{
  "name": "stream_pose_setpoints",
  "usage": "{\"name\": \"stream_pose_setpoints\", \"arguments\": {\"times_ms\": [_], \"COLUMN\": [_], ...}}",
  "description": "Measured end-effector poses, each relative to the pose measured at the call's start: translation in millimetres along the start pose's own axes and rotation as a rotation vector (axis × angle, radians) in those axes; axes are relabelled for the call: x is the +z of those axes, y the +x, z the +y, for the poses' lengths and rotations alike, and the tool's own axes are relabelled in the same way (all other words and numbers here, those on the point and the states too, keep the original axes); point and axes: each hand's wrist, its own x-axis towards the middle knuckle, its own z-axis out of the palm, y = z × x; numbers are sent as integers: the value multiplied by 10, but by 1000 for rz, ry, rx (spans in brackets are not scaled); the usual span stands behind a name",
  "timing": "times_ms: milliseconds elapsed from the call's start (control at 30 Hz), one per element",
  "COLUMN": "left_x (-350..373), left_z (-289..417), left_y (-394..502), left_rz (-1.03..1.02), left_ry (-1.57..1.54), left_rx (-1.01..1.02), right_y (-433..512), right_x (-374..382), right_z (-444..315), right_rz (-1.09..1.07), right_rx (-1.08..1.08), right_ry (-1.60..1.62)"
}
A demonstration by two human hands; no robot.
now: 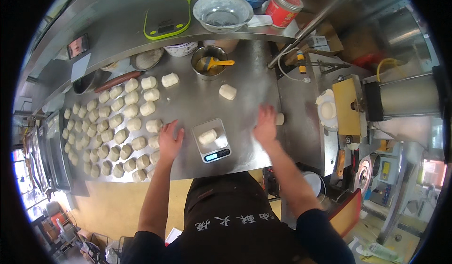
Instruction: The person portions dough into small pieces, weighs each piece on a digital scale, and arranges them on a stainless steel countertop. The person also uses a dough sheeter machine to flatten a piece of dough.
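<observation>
My left hand (pixel 171 139) is spread at the right edge of rows of pale dough pieces (pixel 134 124); it overlaps one or two of them, and whether it touches them I cannot tell. One dough piece (pixel 207 137) lies on a small digital scale (pixel 221 141) with a lit display, between my hands. My right hand (pixel 265 123) is slightly blurred, fingers extended, beside another dough piece (pixel 279 119) near the right side of the steel table; it seems to hold nothing. Farther back lie two separate dough pieces, one (pixel 227 92) below a steel pot and one (pixel 170 80) above the rows.
Behind are a steel pot (pixel 198 71) with a yellow-handled brush (pixel 219 63), a rolling pin (pixel 117 81) and a shelf edge (pixel 247 35) holding a metal bowl (pixel 223 12), a green-rimmed scale (pixel 167 29) and a red tub (pixel 282 11). A machine with a yellow block (pixel 346 105) stands right.
</observation>
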Motion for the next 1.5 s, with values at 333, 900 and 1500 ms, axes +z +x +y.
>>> {"name": "stream_pose_setpoints", "arguments": {"times_ms": [333, 900, 1500], "left_x": [-78, 205, 268], "left_z": [415, 1012, -222], "left_y": [-291, 508, -322], "left_rz": [-125, -532, 63], "left_ry": [-265, 11, 208], "left_rx": [-137, -81, -1], "right_y": [-63, -885, -573], "right_x": [-95, -1394, -454], "right_z": [748, -125, -1169], "right_rz": [-483, -445, -50], "right_rx": [211, 468, -266], "right_ry": [339, 2527, 644]}}
